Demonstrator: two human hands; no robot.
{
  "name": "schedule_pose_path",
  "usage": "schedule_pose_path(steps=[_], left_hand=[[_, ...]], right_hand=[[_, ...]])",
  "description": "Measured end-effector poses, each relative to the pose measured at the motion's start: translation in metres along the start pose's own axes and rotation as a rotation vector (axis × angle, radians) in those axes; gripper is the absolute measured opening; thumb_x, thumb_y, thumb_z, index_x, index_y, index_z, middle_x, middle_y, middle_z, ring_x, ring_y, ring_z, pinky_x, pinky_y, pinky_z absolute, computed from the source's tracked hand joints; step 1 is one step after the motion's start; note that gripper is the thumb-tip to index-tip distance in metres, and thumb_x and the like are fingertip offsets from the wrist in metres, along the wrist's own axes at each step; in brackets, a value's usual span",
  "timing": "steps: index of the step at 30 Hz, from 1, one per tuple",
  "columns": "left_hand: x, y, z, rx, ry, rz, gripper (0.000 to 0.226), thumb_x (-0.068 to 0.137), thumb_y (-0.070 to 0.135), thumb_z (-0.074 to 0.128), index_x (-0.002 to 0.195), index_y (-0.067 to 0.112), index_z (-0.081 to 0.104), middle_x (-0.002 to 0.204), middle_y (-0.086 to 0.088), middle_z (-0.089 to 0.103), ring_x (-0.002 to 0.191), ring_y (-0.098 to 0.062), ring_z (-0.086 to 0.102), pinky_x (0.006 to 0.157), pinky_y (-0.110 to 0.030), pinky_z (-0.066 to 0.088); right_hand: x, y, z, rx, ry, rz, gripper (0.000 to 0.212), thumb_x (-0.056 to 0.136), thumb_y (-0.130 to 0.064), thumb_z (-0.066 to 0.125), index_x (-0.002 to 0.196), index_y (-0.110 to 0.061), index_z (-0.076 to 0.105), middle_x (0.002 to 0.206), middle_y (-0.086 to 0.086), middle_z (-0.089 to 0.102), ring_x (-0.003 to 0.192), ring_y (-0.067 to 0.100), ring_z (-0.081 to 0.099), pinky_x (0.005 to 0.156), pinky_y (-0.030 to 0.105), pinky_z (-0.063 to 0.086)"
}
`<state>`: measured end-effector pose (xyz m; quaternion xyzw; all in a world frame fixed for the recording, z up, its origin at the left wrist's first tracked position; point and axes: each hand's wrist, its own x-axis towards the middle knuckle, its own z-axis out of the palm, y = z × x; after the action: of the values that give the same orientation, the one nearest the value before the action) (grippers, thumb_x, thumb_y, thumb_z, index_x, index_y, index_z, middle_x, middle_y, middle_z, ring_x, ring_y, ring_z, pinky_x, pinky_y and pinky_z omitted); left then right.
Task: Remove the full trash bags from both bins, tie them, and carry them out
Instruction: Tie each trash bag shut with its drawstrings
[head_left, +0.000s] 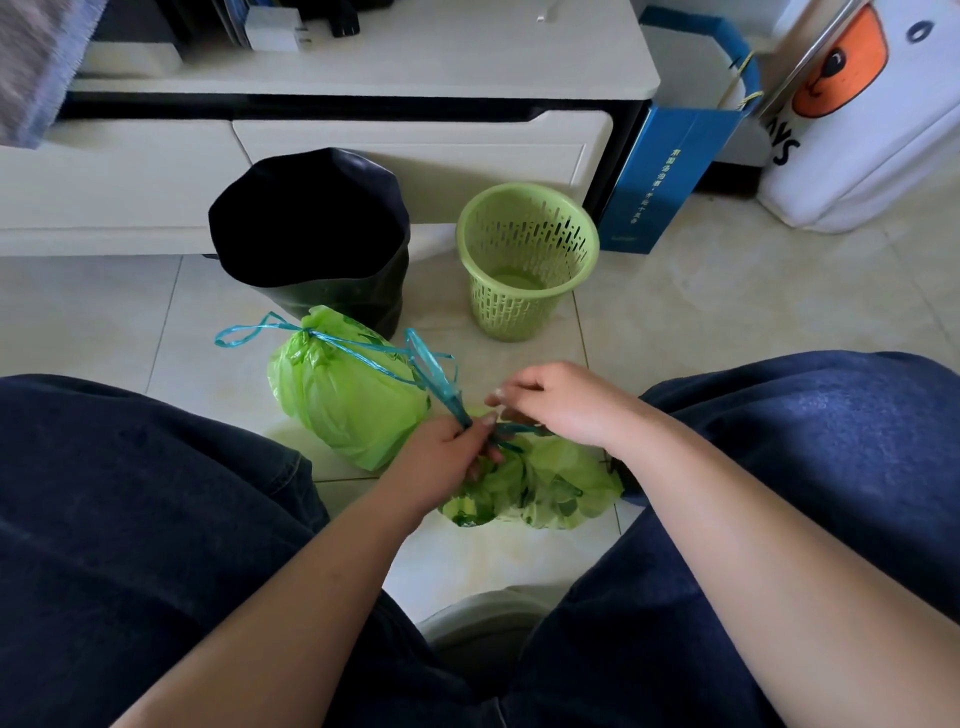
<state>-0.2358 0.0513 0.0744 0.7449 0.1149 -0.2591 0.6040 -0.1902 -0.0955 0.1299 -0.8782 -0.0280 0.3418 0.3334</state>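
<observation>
Head view, catalogued from the seated position, clock directions read across the frame.

1. Second green plastic trash bag (545, 483), on the tiled floor (727, 312) between our knees, at 6 o'clock of the two bins. Its neck is gathered; its contents are not visible. Our left hand (447, 452) has its fingers curled round the teal drawstring (441, 384) just above the neck, probably to keep the mouth cinched. Our right hand (561, 400) pinches the other strand at its fingertips, which suggests a knot is being made; the tying looks unfinished.

2. First green plastic trash bag, tied (348, 400), lying on its side at 10 o'clock of our hands. It is bulging and knotted with a teal drawstring bow, and appears set aside ready for carrying.

3. Black-lined round bin (311, 234), at 12 o'clock of the tied bag. It holds only a dark liner as far as we can see.

4. Light green perforated plastic basket (527, 260), at 3 o'clock of the black bin. No bag is inside and its base is bare.

5. Blue paper carrier bag (670, 171), at 2 o'clock of the basket, leaning against the white cabinet (363, 78).
</observation>
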Motion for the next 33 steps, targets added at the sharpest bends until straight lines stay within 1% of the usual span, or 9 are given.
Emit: schedule_pose_path(steps=[2,5,8,13,18,22,28,31,33], left_hand=[[0.004,-0.005,-0.005,-0.055,0.038,-0.04,0.031,0.093,0.033,0.048,0.076,0.019,0.07,0.055,0.009,0.066,0.043,-0.003,0.045,0.049,-0.019,0.037],[0.006,-0.009,-0.008,-0.19,0.034,-0.1,0.023,0.092,0.029,0.052,0.084,0.018,0.07,0.06,0.012,0.071,0.045,0.001,0.051,0.056,-0.02,0.041],[0.007,-0.012,-0.009,-0.369,0.025,-0.131,0.014,0.088,0.024,0.059,0.082,0.017,0.07,0.069,0.008,0.072,0.05,0.0,0.055,0.061,-0.025,0.04],[0.006,-0.012,-0.007,-0.493,0.036,-0.162,0.017,0.083,0.012,0.066,0.071,0.016,0.054,0.066,0.003,0.071,0.05,-0.003,0.054,0.052,-0.019,0.041],[0.006,-0.012,-0.007,-0.631,-0.017,-0.229,0.021,0.083,0.007,0.064,0.073,0.016,0.048,0.06,0.003,0.072,0.056,-0.001,0.066,0.049,-0.016,0.046],[0.006,-0.01,-0.008,-0.679,-0.068,-0.211,0.006,0.085,0.006,0.061,0.086,0.011,0.06,0.067,0.002,0.072,0.069,-0.005,0.064,0.053,-0.012,0.048],[0.005,-0.009,-0.008,-0.743,-0.064,-0.218,0.028,0.085,-0.015,0.044,0.103,0.001,0.059,0.093,-0.011,0.064,0.077,-0.013,0.066,0.062,-0.019,0.057],[0.004,-0.008,-0.008,-0.7,-0.129,-0.193,0.035,0.083,-0.018,0.035,0.102,-0.001,0.06,0.103,-0.014,0.063,0.088,-0.015,0.064,0.066,-0.019,0.057],[0.004,-0.01,-0.008,-0.583,-0.152,-0.175,0.037,0.085,-0.014,0.039,0.114,-0.001,0.058,0.104,-0.013,0.064,0.084,-0.015,0.063,0.068,-0.019,0.056]], right_hand=[[-0.004,0.004,0.002,-0.004,-0.023,-0.008,0.026,0.088,-0.04,0.057,0.109,-0.028,0.065,0.101,-0.007,0.068,0.087,0.008,0.066,0.078,0.027,0.048],[-0.007,0.011,0.007,0.026,0.016,-0.056,0.007,0.084,-0.03,0.065,0.091,-0.032,0.066,0.089,-0.004,0.072,0.076,0.007,0.069,0.079,0.031,0.053],[-0.008,0.013,0.009,0.085,0.065,-0.057,0.009,0.082,-0.027,0.068,0.078,-0.035,0.067,0.078,-0.004,0.074,0.073,0.006,0.069,0.077,0.028,0.053],[-0.01,0.017,0.018,-0.075,-0.075,-0.009,0.007,0.084,-0.03,0.065,0.086,-0.029,0.072,0.067,-0.01,0.069,0.065,0.002,0.062,0.058,0.018,0.044],[-0.001,0.026,0.027,-0.281,0.099,-0.073,0.018,0.086,-0.029,0.062,0.1,-0.024,0.072,0.101,-0.001,0.069,0.086,0.015,0.061,0.068,0.023,0.04],[0.0,0.03,0.032,-0.283,0.2,-0.148,0.022,0.085,-0.03,0.064,0.105,-0.022,0.068,0.108,0.001,0.063,0.093,0.018,0.061,0.073,0.027,0.045],[0.001,0.034,0.035,-0.197,0.235,-0.221,0.032,0.083,-0.03,0.066,0.113,-0.027,0.057,0.091,-0.013,0.059,0.065,-0.002,0.048,0.055,0.014,0.035],[0.001,0.034,0.038,-0.146,0.191,-0.27,0.035,0.081,-0.027,0.067,0.116,-0.033,0.06,0.086,-0.015,0.059,0.061,-0.01,0.047,0.055,0.009,0.035],[0.001,0.034,0.042,-0.107,0.175,-0.31,0.035,0.081,-0.022,0.068,0.114,-0.033,0.063,0.087,-0.014,0.061,0.061,-0.009,0.047,0.06,0.012,0.037]])
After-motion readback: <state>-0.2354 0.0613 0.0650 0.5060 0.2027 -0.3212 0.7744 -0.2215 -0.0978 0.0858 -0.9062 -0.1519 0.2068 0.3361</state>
